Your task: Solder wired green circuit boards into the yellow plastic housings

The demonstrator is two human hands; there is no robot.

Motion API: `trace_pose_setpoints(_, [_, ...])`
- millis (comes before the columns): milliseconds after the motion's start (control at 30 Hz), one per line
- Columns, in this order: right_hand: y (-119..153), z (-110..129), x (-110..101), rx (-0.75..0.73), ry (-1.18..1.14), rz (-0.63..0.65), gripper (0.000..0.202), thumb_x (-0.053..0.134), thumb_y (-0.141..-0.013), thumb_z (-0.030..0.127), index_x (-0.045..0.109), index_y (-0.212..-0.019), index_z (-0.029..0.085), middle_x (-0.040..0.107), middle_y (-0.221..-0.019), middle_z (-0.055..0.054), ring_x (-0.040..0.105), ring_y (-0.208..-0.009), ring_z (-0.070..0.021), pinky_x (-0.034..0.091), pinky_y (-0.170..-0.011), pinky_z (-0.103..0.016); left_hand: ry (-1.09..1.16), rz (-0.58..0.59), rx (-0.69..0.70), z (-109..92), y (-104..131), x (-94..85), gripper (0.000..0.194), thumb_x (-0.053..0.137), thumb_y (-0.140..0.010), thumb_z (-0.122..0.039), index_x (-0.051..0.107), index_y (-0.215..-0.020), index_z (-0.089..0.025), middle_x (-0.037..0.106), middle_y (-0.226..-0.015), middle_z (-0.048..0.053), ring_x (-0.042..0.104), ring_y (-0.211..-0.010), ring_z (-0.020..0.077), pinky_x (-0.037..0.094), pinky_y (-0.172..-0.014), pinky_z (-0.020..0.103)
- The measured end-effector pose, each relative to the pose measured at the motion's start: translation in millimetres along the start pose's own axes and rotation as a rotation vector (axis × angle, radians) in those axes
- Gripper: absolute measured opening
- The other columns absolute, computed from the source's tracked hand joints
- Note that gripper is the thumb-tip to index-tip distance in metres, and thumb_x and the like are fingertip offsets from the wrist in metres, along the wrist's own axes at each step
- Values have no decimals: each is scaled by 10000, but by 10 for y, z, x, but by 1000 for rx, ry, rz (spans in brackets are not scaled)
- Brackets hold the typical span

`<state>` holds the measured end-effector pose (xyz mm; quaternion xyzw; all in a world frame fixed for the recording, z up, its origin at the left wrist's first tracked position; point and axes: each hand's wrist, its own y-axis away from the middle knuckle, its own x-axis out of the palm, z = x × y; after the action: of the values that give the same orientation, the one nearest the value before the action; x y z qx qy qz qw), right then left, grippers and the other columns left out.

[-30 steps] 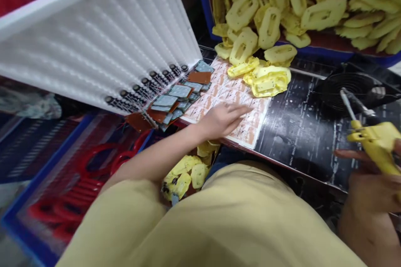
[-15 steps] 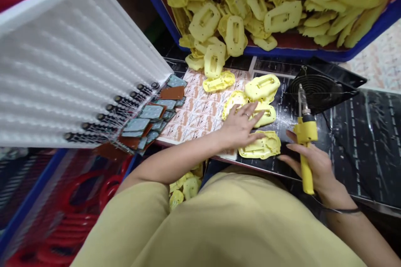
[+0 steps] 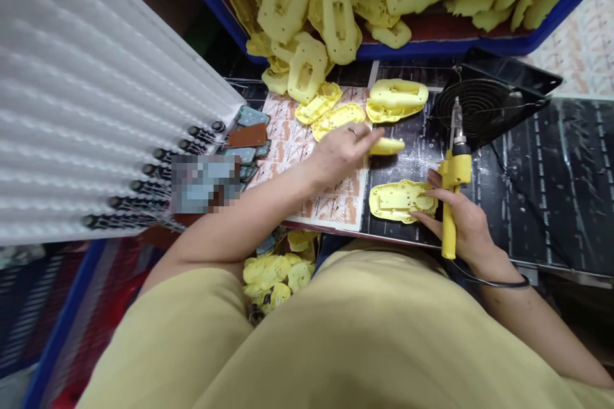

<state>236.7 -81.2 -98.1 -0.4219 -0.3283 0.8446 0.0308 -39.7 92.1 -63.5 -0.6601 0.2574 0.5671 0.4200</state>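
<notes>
My left hand (image 3: 341, 152) is closed on a yellow plastic casing half (image 3: 388, 146), which is tilted on its edge. In my right hand (image 3: 463, 220) is a yellow soldering iron (image 3: 448, 211), upright with its metal tip pointing away from me. The right fingertips also touch an open casing half (image 3: 396, 201) lying hollow side up near the table edge. Farther back a casing half with a long slot (image 3: 398, 92) lies over another one. Beside my left hand lie more hollow-side-up casing halves (image 3: 339, 118).
A blue crate (image 3: 384, 51) full of yellow casing halves stands at the back. A black fan (image 3: 474, 105) is behind the iron. On the left, a white foam tray (image 3: 119, 89) leans by circuit boards (image 3: 247, 136) with wired black parts. More yellow pieces (image 3: 273, 275) lie below the table edge.
My left hand has closed on a casing half and tipped it up. My right hand has moved with the iron to the near casing half and now touches it. The view has shifted.
</notes>
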Motion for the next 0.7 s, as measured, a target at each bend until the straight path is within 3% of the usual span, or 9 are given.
trace_pose_setpoints(100, [0,-13,7,-21,4,-10,375,778,-1030,382,613,-1347,270,796,-1003,-35,803,-893,-245,663,-765,-352,65,-62,150,-242,176,10,397,431,-1142,-247,701,-1412,-139,793,-1181,158,753,-1102,248,639,-938,413])
trace_pose_setpoints(200, [-14,-10,17,-51,13,6,365,767,-1039,371,619,-1354,261,794,-990,-37,810,-924,-246,662,-762,-339,140,-81,131,-341,256,-25,390,464,-1149,-306,708,-1418,-164,777,-1354,167,730,-1243,261,608,-1051,452])
trace_pose_setpoints(267, [-15,-12,19,-51,5,0,367,771,-1037,361,617,-1356,266,801,-1025,-40,813,-936,-241,667,-768,-333,155,11,20,-307,220,-75,423,459,-1146,-312,684,-1482,-189,683,-1559,171,652,-1420,292,554,-1165,508])
trace_pose_setpoints(367, [2,-27,20,-33,5,-7,356,771,-1037,372,623,-1345,273,809,-1104,-53,817,-962,-239,678,-785,-337,157,309,-128,-257,61,-200,483,444,-1145,-336,634,-1566,-195,578,-1686,160,573,-1531,319,498,-1250,519])
trace_pose_setpoints(433, [25,-42,21,-16,17,5,349,771,-1036,388,632,-1334,271,810,-1104,-58,820,-989,-251,689,-814,-354,112,463,-210,-291,-71,-302,505,410,-1146,-308,617,-1590,-182,620,-1638,173,655,-1433,332,544,-1190,500])
trace_pose_setpoints(500, [49,-56,23,3,20,6,351,786,-1024,391,647,-1321,266,812,-1094,-63,820,-1020,-264,695,-849,-371,40,527,-317,-372,-194,-392,508,419,-1139,-309,619,-1583,-163,660,-1566,201,721,-1315,357,593,-1082,486])
trace_pose_setpoints(600, [71,-59,19,18,10,-14,345,801,-1013,376,663,-1309,264,815,-1143,-73,817,-1036,-263,694,-862,-370,-14,545,-431,-497,-335,-468,493,482,-1129,-380,660,-1508,-118,728,-1422,223,737,-1262,393,599,-1031,489])
trace_pose_setpoints(700, [71,-43,-10,-4,23,-12,352,796,-1017,364,654,-1324,268,815,-1145,-72,817,-1009,-255,688,-837,-358,39,504,-419,-500,-415,-454,470,419,-1150,-365,697,-1433,-113,805,-1260,190,761,-1212,369,591,-1053,506])
